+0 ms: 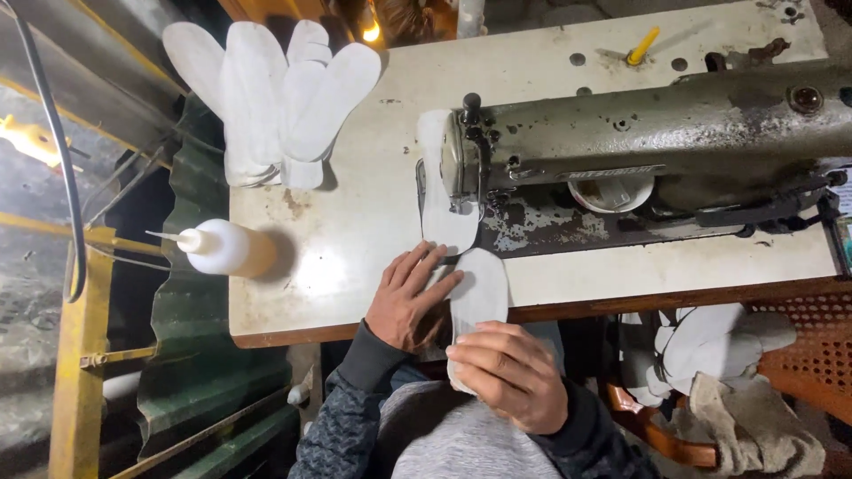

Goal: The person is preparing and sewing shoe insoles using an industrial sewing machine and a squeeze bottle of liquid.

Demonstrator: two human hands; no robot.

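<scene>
Nearest to us, our left hand (pixel 410 302) lies flat with fingers spread, pressing the white insole piece (pixel 477 293) against the table (pixel 355 222); its grip is open and holds nothing. Our right hand (pixel 510 372) curls around the near end of that same piece at the table edge, its grip closed on it. Going left to right, we see a white squeeze bottle (pixel 222 248) on its side, a stack of cut white insoles (pixel 275 98) at the far corner, then the worn grey sewing machine (pixel 639 142). Another white insole piece (pixel 439 195) sits under the machine's head, its near end meeting ours. We judge the work mid-way: one piece is at the needle, ours follows, and the far stack remains. Our piece looks thin, flat and clean-edged, with a rounded end.
</scene>
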